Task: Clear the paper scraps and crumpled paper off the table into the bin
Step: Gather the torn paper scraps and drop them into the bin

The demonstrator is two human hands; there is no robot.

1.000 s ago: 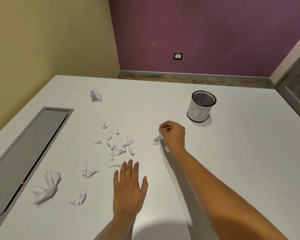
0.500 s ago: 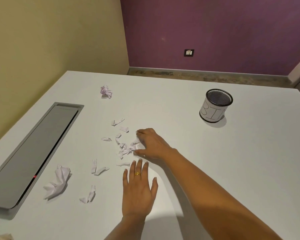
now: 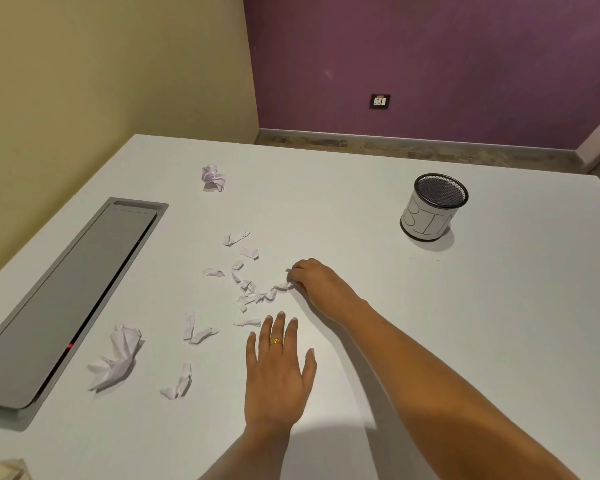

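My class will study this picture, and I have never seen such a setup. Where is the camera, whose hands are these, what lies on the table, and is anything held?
No machine here: a person works bare-handed, and one camera worn on their head looks forward and down, so you see the arms as they do. The left hand, wearing a ring, lies flat and open on the white table. The right hand pinches scraps at the edge of a scattered heap of torn paper. One crumpled paper lies beside a grey panel set into the table; another lies farther back. The mesh bin, lettered BIN, stands upright to the right, apart from both hands. Its contents cannot be seen.
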